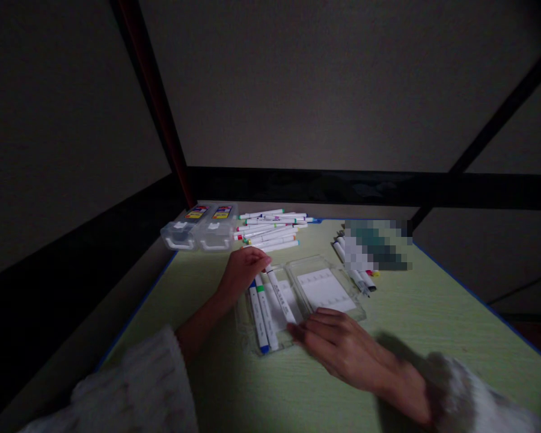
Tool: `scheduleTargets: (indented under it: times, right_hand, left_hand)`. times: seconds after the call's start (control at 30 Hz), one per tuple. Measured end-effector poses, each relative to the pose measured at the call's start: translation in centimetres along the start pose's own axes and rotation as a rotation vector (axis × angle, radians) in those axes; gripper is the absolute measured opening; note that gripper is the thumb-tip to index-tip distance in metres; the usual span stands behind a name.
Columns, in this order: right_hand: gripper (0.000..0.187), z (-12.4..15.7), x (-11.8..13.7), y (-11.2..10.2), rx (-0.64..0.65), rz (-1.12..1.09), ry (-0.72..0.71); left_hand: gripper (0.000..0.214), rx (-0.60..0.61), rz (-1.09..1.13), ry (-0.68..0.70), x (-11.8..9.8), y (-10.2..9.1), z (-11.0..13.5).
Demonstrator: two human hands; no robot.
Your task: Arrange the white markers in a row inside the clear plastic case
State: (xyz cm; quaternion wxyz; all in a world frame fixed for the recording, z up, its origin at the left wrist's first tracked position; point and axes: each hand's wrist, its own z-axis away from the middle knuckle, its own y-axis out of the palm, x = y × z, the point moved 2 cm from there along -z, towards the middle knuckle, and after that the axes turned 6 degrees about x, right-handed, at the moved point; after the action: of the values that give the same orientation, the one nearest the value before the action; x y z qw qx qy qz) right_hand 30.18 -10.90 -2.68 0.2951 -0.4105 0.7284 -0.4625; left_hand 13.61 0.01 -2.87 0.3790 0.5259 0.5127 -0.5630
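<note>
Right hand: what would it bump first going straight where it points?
Probably the marker the left hand holds: the right hand seems to touch its near end, though depth is unclear.

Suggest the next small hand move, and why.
Probably ease the held marker down beside the blue-ended marker and green-banded marker in the open clear case: the left hand pinches its far end, the right hand is at its near end, and white insert shows to the pair's right.
</note>
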Motion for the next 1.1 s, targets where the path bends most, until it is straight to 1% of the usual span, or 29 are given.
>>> scheduleTargets:
  times: [0.2,0.33,0.5,0.77,0.93,1.1]
  right_hand:
    - [0.021,-0.21,0.43,0.64,-0.001,-0.033,0.033]
    - [0.023,-0.4,0.51,0.73,-0.011,-0.036,0.06]
    - [0.024,-0.54,0.69,0.52,-0.059,-0.03,0.075]
    - [0.026,-0.76,0.77,0.38,-0.068,-0.039,0.093]
    - [0.029,-0.63,0.81,0.57,-0.014,-0.059,0.114]
    - [0.027,-0.41,0.79,0.8,0.068,-0.104,0.137]
  left_hand:
    - [0.009,0.023,-0.209,0.039,-0.14,0.06,0.2]
    - [0.01,-0.007,-0.33,0.07,-0.2,-0.1,0.3]
    - [0.011,-0.022,-0.401,0.088,-0.11,-0.22,0.26]
    - [0.01,-0.023,-0.487,0.123,-0.04,-0.1,0.37]
    - [0.007,-0.052,-0.543,0.134,-0.05,-0.08,0.42]
    - [0.006,-0.028,-0.563,0.117,0.18,0.01,0.39]
